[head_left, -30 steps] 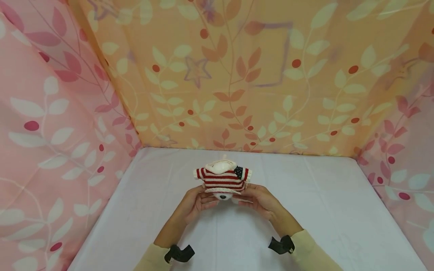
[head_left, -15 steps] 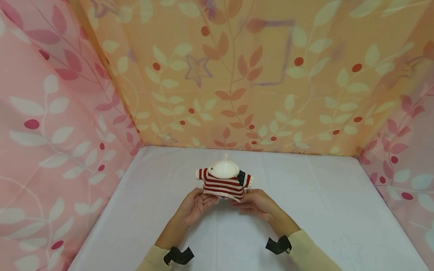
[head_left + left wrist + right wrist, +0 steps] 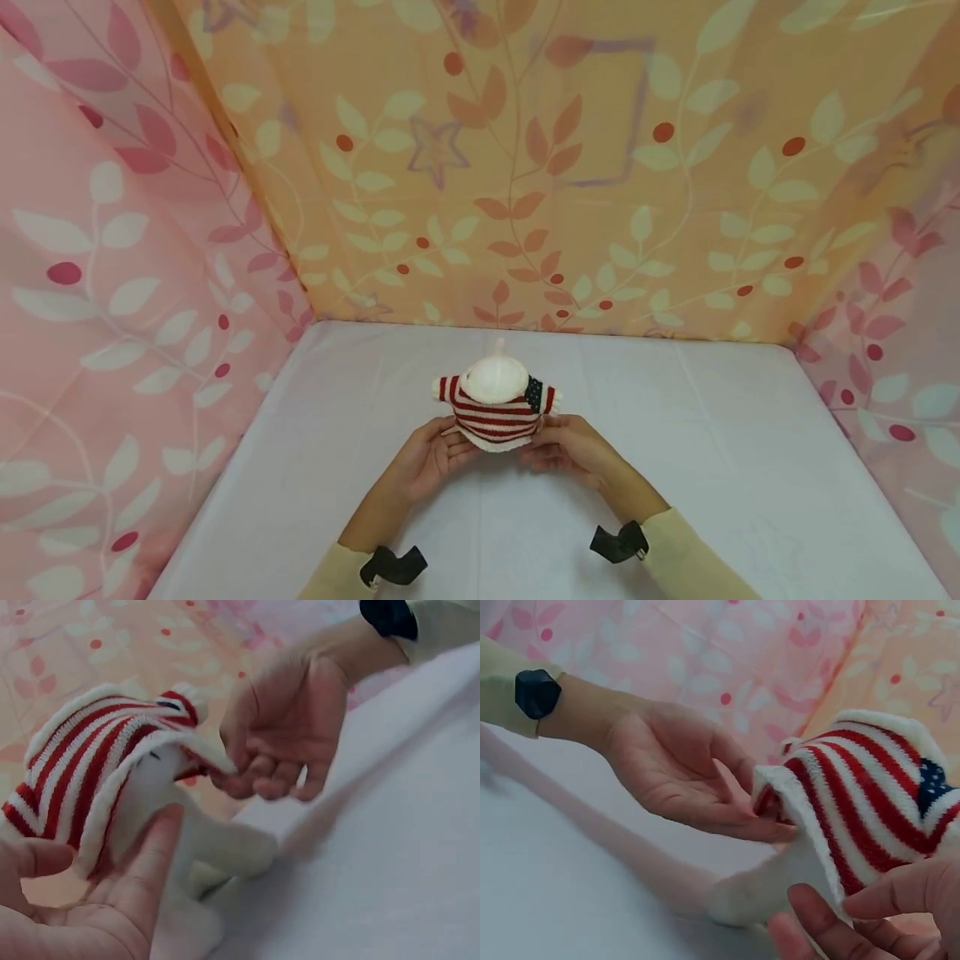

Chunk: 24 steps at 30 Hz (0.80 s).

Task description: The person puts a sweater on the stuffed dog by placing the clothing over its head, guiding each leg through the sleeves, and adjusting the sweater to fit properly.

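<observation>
A white plush toy (image 3: 495,381) wears a red-and-white striped knit sweater (image 3: 495,419) with a dark blue spotted patch. Its rounded white top fills the neck opening in the head view; in the left wrist view its stubby white limbs (image 3: 240,851) stick out below the hem. My left hand (image 3: 431,458) pinches the hem's left side, one finger reaching inside along the white plush. On the opposite side, my right hand (image 3: 573,446) holds the hem between thumb and fingers. Both sleeves stand out sideways; whether limbs fill them is hidden.
A white cloth (image 3: 675,467) covers the table beneath the hands. An orange leaf-patterned curtain (image 3: 360,200) hangs behind, with pink patterned curtains (image 3: 150,333) at the sides. Dark bands (image 3: 393,567) circle both wrists over cream sleeves.
The sweater's hem has come down toward me, covering the white part with a dark spot that showed below it. More rounded white plush now shows through the neck opening.
</observation>
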Tool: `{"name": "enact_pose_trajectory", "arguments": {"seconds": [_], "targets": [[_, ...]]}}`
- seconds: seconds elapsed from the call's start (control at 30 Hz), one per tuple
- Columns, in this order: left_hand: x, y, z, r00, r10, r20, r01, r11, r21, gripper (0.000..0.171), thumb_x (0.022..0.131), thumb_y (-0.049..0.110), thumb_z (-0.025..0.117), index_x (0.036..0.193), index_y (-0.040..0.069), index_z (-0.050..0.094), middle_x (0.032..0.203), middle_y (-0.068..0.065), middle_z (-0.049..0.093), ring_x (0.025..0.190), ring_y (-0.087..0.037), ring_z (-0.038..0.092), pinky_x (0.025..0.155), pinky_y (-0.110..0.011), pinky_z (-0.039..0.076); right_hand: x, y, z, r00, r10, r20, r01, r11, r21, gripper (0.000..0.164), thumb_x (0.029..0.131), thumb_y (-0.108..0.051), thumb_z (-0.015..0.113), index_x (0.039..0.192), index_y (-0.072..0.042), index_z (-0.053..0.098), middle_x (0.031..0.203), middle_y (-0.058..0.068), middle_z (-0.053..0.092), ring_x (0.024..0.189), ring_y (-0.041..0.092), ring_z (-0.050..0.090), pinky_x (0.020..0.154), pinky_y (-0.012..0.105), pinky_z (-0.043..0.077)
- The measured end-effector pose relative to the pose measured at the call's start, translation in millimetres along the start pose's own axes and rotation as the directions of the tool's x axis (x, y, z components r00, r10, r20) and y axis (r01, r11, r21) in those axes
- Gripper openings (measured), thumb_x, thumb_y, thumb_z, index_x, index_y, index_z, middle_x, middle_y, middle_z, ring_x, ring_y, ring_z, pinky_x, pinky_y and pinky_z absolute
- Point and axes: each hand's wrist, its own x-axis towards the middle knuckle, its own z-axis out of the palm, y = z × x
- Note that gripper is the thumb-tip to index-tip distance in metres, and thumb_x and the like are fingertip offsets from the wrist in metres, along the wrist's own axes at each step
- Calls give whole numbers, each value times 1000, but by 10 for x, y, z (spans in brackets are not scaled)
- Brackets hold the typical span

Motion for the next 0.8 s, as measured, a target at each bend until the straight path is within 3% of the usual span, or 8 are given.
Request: {"name": "enact_pose_trajectory", "arguments": {"seconds": [0.07,0.13,0.17,0.23,0.37,0.5,0.67,0.8], "targets": [[-3,20,-31,999,-24,-36,28,994,105,42,111,17,32,140,-11,41,124,-22,66,114,-30,67,100,-41,50,-24,-48,-38,1000,-16,-22,15,999,-44,25,97,-9,63,119,4,65,104,14,75,95,28,74,85,41,58],[-18,67,-69,996,-43,-79,61,970,237,46,110,21,38,141,-13,42,123,-27,65,112,-35,68,98,-44,51,-52,-123,-92,998,-36,-45,31,993,-116,27,100,-11,59,121,4,65,108,18,74,98,32,73,86,42,57],[-29,98,-90,994,-41,-104,71,949,306,46,109,21,40,139,-14,45,121,-30,66,109,-37,69,95,-46,53,-64,-167,-124,997,-47,-61,36,986,-160,27,100,-12,58,121,4,64,110,19,73,98,33,72,86,43,57],[-58,183,-142,990,-19,-138,80,886,457,43,108,22,44,131,-14,53,115,-32,68,102,-38,71,90,-47,56,-89,-269,-185,991,-80,-108,49,964,-261,29,101,-13,56,122,5,63,111,20,73,99,35,72,85,43,57],[-114,433,-167,976,111,-186,54,706,706,37,108,19,46,117,-14,59,103,-30,71,90,-38,74,82,-49,59,-163,-526,-262,965,-186,-186,78,878,-472,27,102,-15,56,121,4,63,110,16,73,100,36,71,86,45,56],[-118,731,-77,946,258,-194,34,517,855,31,106,24,52,113,-5,64,102,-21,74,91,-38,73,78,-48,58,-245,-819,-224,935,-319,-156,143,740,-657,25,101,-15,60,120,0,66,114,16,71,104,35,67,88,48,54],[-41,1049,146,926,368,-88,-17,272,962,27,102,33,62,116,11,68,110,-12,72,100,-30,68,80,-42,54,-264,-1114,-56,901,-428,-72,199,554,-809,22,97,-20,68,115,-7,70,117,10,70,105,27,65,86,46,55],[54,1173,361,934,357,4,-48,116,992,28,98,38,66,120,20,67,118,-6,69,109,-28,64,86,-48,53,-211,-1270,91,890,-455,-14,237,489,-840,25,95,-22,72,115,-8,70,121,10,68,109,31,64,88,50,54]]}}
